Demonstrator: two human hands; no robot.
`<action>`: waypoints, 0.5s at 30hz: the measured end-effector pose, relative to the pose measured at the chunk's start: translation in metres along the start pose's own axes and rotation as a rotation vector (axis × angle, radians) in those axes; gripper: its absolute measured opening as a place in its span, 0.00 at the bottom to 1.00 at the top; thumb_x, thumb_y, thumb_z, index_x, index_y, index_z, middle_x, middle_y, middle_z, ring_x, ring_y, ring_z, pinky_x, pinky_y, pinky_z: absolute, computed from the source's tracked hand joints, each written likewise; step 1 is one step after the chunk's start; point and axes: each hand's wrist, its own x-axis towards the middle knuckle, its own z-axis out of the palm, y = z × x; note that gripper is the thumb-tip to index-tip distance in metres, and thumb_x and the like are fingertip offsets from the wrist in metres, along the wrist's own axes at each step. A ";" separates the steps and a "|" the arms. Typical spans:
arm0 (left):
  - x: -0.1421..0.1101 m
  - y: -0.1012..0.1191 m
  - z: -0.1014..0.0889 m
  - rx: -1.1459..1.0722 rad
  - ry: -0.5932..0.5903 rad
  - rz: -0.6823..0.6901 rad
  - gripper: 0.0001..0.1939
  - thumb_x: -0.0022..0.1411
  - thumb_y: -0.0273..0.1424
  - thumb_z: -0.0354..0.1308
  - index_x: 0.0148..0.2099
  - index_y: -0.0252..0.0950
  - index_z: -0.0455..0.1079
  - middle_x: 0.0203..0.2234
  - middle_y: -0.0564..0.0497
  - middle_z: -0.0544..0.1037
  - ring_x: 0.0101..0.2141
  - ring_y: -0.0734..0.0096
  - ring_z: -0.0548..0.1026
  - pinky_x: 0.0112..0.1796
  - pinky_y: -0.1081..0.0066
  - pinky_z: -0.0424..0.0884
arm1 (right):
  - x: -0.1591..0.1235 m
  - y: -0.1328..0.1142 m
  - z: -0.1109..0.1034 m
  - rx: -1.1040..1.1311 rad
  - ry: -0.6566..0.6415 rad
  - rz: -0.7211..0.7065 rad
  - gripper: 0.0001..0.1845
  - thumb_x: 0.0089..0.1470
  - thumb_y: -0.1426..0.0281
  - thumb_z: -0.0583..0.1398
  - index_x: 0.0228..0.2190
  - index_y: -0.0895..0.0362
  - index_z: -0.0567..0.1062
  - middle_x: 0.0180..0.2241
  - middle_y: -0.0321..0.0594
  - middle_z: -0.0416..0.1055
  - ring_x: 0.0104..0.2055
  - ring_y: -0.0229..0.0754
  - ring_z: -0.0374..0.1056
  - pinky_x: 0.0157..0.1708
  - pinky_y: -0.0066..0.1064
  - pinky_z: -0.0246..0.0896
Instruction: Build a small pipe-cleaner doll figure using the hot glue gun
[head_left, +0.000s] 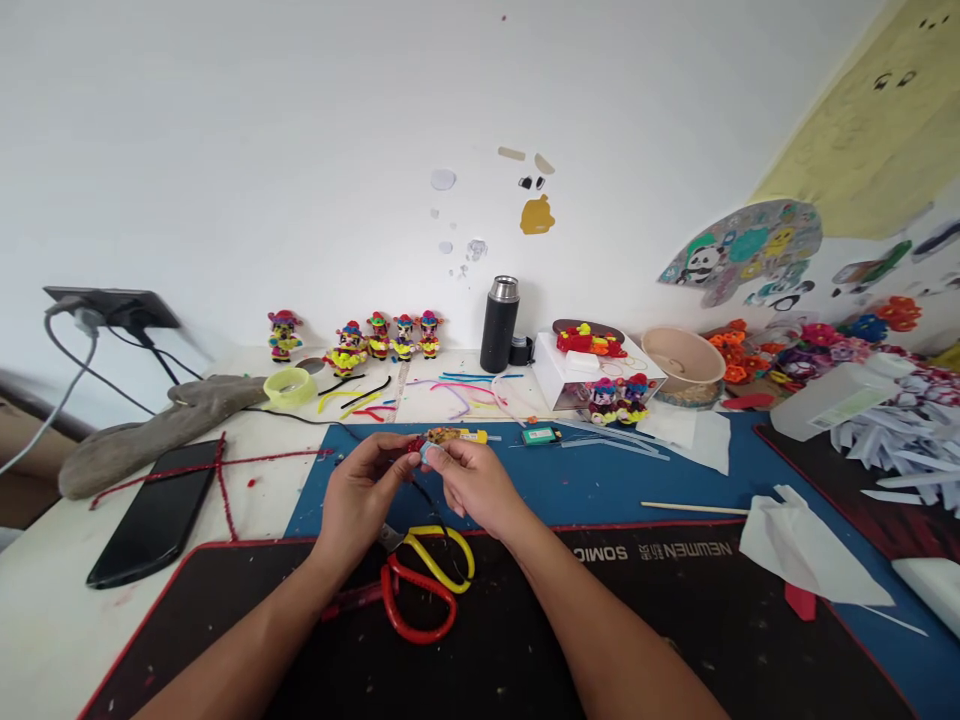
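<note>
Both hands meet above the blue mat, their fingers pinched together. My left hand (361, 490) grips a small dark red fuzzy piece (415, 444) that looks like pipe cleaner. In the fingers of my right hand (480, 488) is a small light-blue piece (430, 452), right against the red one; its kind is too small to tell. Scissors with one yellow and one red handle (420, 628) lie just below the hands on the black mat. Behind the fingertips sits a yellow object (472, 437), partly covered.
Dark red pipe cleaners (277, 457) lie across a black phone (161, 510) at left. Several pipe-cleaner figures (349, 350) stand along the wall. A black flask (500, 325), a white box (551, 375) and a round bowl (682, 360) are behind. Tissue (810, 550) and a thin stick (694, 508) lie right.
</note>
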 end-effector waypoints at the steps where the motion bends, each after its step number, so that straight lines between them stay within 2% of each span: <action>1: 0.001 0.001 0.000 -0.001 0.002 -0.004 0.19 0.58 0.47 0.71 0.43 0.38 0.80 0.35 0.47 0.85 0.31 0.61 0.81 0.35 0.64 0.78 | -0.001 -0.001 0.001 0.013 -0.002 -0.004 0.28 0.60 0.42 0.63 0.33 0.56 0.75 0.16 0.27 0.65 0.12 0.31 0.54 0.13 0.26 0.44; 8: 0.007 0.006 -0.008 0.011 -0.058 -0.009 0.25 0.58 0.48 0.71 0.52 0.39 0.81 0.38 0.48 0.85 0.32 0.61 0.81 0.36 0.65 0.79 | -0.004 -0.010 0.002 0.014 -0.019 -0.028 0.29 0.59 0.40 0.63 0.33 0.56 0.73 0.13 0.24 0.59 0.12 0.32 0.53 0.14 0.26 0.45; 15: 0.008 0.006 -0.008 -0.031 -0.089 -0.055 0.22 0.56 0.48 0.72 0.47 0.39 0.84 0.38 0.47 0.87 0.31 0.62 0.80 0.35 0.65 0.78 | -0.003 -0.008 -0.001 -0.023 -0.013 -0.032 0.30 0.59 0.40 0.63 0.34 0.56 0.74 0.13 0.25 0.61 0.12 0.33 0.55 0.15 0.27 0.46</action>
